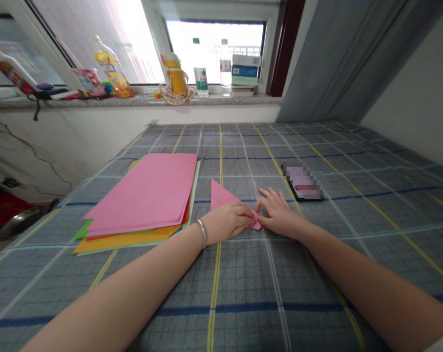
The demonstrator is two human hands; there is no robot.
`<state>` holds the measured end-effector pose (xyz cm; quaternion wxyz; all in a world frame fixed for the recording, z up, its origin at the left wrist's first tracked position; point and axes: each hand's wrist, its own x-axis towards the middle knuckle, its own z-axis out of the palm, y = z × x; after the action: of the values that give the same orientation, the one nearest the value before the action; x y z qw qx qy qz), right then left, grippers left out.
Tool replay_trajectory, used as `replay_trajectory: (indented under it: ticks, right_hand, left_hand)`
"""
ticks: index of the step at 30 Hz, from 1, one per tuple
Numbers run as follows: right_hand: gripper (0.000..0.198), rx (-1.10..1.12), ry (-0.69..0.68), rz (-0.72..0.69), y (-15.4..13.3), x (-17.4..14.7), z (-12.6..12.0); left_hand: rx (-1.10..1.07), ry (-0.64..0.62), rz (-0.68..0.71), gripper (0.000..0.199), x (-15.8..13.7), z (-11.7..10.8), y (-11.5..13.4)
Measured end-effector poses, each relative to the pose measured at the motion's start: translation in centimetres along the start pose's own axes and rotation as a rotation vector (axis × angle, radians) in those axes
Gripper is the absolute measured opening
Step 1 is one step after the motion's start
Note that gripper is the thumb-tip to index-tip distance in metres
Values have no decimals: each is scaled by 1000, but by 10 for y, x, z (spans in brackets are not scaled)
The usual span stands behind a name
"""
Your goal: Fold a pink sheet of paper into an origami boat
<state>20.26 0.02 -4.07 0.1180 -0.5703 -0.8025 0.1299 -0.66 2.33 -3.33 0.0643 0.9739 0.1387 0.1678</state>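
A folded piece of pink paper (221, 193) lies on the checked cloth, with a pointed corner at its upper left. My left hand (230, 220), a silver bangle at its wrist, rests over the paper's lower part with fingers curled and pressed together on it. At the paper's right-hand end, my right hand (276, 210) has thumb and forefinger closed at the edge, the other fingers slightly spread. Both hands' fingertips nearly meet there, and they partly hide the folds.
Left of my hands lies a stack of coloured paper (144, 190), pink on top. A phone (302, 182) rests to the right. Bottles, including a yellow drinking bottle (176, 78), and small boxes (245, 71) line the windowsill (140, 101) beyond the checked cloth (177, 283).
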Motion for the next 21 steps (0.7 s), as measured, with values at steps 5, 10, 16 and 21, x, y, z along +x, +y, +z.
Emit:
replay_trajectory:
  ticks: [5, 10, 16, 21]
  right_hand:
    - [20, 9, -45, 23, -1, 0, -6]
    - [28, 16, -81, 24, 1, 0, -8]
    - [36, 40, -107, -1, 9, 2, -7]
    - [28, 65, -59, 4, 6, 2, -10]
  left_hand:
    - [32, -33, -14, 23, 1, -6, 1]
    - [54, -21, 1, 22, -1, -14, 1]
    - [13, 5, -56, 16, -7, -16, -2]
    - [-43, 37, -105, 15, -6, -13, -4]
